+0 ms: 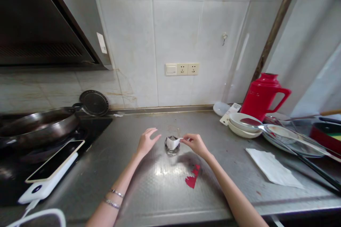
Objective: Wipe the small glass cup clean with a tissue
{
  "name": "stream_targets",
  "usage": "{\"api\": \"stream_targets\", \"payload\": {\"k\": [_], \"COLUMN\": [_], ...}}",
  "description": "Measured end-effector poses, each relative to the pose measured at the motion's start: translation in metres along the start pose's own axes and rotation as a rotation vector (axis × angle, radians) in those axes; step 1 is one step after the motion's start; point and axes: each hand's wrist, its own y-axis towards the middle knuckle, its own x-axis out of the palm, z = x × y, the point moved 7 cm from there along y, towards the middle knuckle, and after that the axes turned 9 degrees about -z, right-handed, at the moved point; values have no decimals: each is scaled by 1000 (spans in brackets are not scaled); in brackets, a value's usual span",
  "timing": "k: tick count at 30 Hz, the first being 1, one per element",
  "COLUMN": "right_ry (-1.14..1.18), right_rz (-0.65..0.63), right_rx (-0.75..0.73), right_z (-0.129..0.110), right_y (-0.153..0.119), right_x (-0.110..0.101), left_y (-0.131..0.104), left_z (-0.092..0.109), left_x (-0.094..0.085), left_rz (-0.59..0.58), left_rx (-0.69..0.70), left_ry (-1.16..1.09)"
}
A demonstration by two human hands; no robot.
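Note:
A small round dish [172, 151], dark and shiny like glass or foil, rests on the steel counter. In it sits a small white folded piece [173, 144] that looks like paper; a thin white strip runs from it to the right. The thumb and fingertips of my right hand [195, 143] pinch the end of that strip. To the left of the dish, my left hand [149, 142] hovers open, fingers apart, touching nothing. Torn red pieces [192, 179], paper-like, lie on the counter below my right hand.
At left, a metal pan [39, 127] stands on the black stove, near a phone [55, 161] on a white power bank [48, 181]. At right are a red thermos [263, 95], stacked bowls [245, 129], long utensils and a white tissue [273, 168].

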Motion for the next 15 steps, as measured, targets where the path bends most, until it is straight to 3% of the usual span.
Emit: {"api": "stream_targets", "payload": {"k": [2, 3, 5, 8, 15], "right_ry": [27, 43, 65, 48, -9], "right_rz": [80, 106, 128, 104, 47], "right_rx": [-3, -4, -3, 6, -8], "right_z": [-5, -8, -12, -16, -18], "right_y": [-1, -2, -2, -3, -3], "right_x": [-5, -7, -7, -1, 14], "left_y": [-3, -4, -6, -12, -16], "left_z": [13, 21, 34, 42, 39], "left_x": [-13, -14, -4, 23, 51], "left_rz": [134, 139, 41, -141, -222], "left_rx": [37, 51, 39, -112, -269], "left_ry": [-32, -61, -171, -344, -611]}}
